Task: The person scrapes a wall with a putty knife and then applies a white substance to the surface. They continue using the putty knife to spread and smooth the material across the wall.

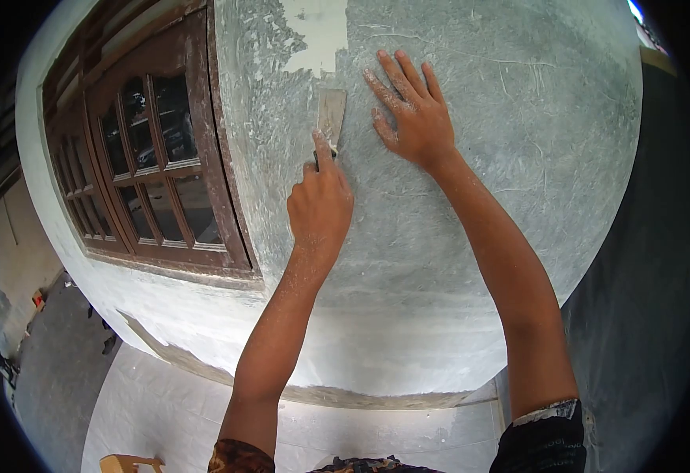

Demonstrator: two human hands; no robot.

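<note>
My left hand (320, 201) is closed around the handle of a putty knife (331, 113), its index finger stretched along the tool. The flat metal blade points up and lies against the grey wall (432, 229), just below a patch of whitish coating (313, 31). Most of the handle is hidden by my fingers. To the right, my right hand (417, 114) rests on the wall with fingers spread, holding nothing. White dust covers the fingers of both hands.
A brown wooden window (152, 158) with glass panes is set in the wall at left. Below runs a pale tiled floor (156, 402), with a yellowish wooden piece (128, 463) at the bottom left. A dark sheet-like surface (637, 315) stands at right.
</note>
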